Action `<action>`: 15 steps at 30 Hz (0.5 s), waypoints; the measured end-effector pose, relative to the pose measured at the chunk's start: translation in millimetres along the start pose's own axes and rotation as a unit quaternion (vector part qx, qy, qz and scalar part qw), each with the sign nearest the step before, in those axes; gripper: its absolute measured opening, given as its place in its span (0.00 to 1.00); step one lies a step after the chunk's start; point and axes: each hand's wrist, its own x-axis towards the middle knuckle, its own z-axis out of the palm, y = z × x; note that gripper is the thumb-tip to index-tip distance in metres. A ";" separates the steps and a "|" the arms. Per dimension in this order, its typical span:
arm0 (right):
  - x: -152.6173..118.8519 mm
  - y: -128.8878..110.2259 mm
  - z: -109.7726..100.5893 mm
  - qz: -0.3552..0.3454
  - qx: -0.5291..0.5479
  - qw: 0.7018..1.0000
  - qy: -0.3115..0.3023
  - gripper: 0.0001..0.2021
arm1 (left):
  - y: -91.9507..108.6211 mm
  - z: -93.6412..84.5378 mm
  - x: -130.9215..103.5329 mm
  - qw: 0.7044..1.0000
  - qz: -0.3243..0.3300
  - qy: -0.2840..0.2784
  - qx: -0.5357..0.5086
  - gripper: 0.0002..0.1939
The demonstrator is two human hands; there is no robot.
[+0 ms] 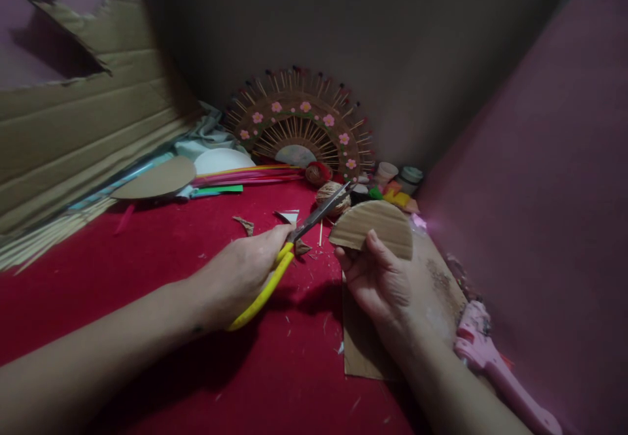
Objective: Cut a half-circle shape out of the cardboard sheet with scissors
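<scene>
My left hand point(245, 271) grips yellow-handled scissors point(318, 216) by their handles, blades pointing up and to the right, nearly closed. Their tips are close to the upper left of a half-round cardboard piece point(375, 226). That piece is held in my right hand point(380, 284), with the thumb on its front face and the fingers behind and below it. Small cardboard scraps point(303, 247) lie on the red cloth point(196, 311) beyond my left hand.
A decorated stick fan point(299, 121) stands at the back, with yarn balls point(333, 198) before it. Coloured strips point(255, 174) and thin sticks point(53, 232) lie left. A pink glue gun point(495, 363) and a cardboard sheet point(366, 343) are on the right. Large cardboard point(83, 121) leans at left.
</scene>
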 end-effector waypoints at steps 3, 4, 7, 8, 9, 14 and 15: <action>0.4 0.8 -0.2 0.002 0.006 1.000 -0.005 0.07 | 1.4 -0.5 0.4 1.000 -0.017 -0.006 0.007 0.11; 0.5 1.0 0.0 0.002 0.009 1.000 -0.005 0.07 | 1.9 -0.8 0.6 1.000 -0.019 -0.008 0.008 0.12; 0.6 0.9 0.9 0.000 0.013 1.000 0.001 0.09 | 3.4 -2.3 1.2 1.000 -0.020 -0.008 0.006 0.14; 0.6 0.7 1.2 0.000 0.013 1.000 0.003 0.10 | 3.9 -3.1 1.6 1.000 -0.022 -0.008 0.001 0.14; 0.7 0.7 1.4 0.001 0.012 1.000 0.005 0.11 | 4.5 -4.0 2.0 1.000 -0.024 -0.007 -0.008 0.15; -1.3 3.3 -0.5 0.015 -0.012 1.000 -0.011 0.17 | 8.8 -7.2 5.7 0.991 -0.081 0.014 -0.103 0.12; -2.9 4.7 -1.1 0.034 -0.029 0.999 -0.028 0.18 | 10.1 -7.3 6.6 0.983 -0.117 0.023 -0.141 0.13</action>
